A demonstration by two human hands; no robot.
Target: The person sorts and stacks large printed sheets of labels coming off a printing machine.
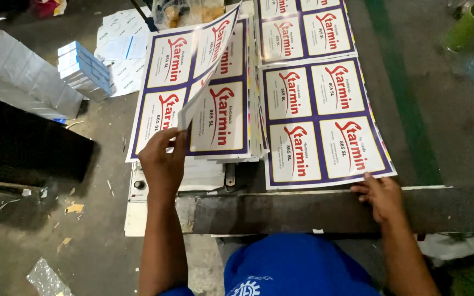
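Fingers of the left hand are closed on a lifted label sheet, which is curled up over the left stack of sheets. Just right of that stack, a flat label sheet is pressed at its near corner by the right hand, fingers narrow, nothing gripped. Blue boxes are seen well left of the stack.
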